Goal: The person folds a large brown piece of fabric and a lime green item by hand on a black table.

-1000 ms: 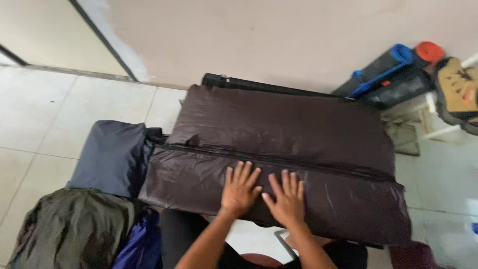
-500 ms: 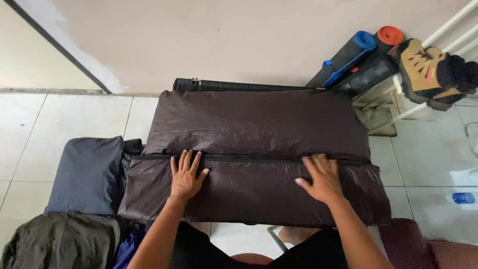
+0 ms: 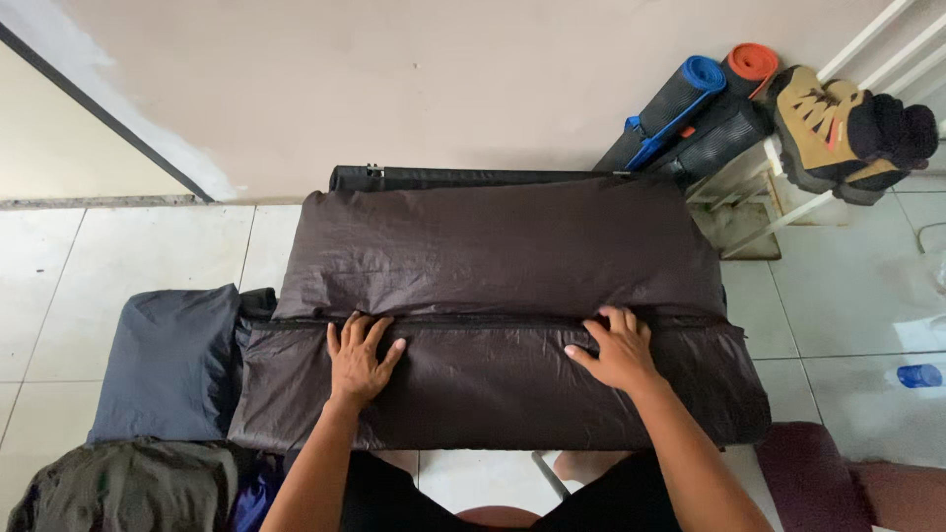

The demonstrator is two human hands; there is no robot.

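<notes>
A wide dark brown padded mat point(image 3: 493, 246) lies folded on the tiled floor in front of me, with a seam running across its middle. My left hand point(image 3: 359, 359) presses flat on the near fold, left of centre, fingers spread. My right hand point(image 3: 616, 350) rests flat on the same fold further right, fingertips at the seam. Neither hand grips anything.
A grey-blue folded cloth point(image 3: 168, 365) lies left of the mat, an olive bundle point(image 3: 118, 493) below it. Rolled mats point(image 3: 690, 108) and tan boots point(image 3: 838, 128) on a white rack stand at the back right. A dark red stool point(image 3: 818, 473) is near right.
The hands started close together at the middle of the fold, spread wide apart, then drew slightly back inward. The view shifted right and steadied.
</notes>
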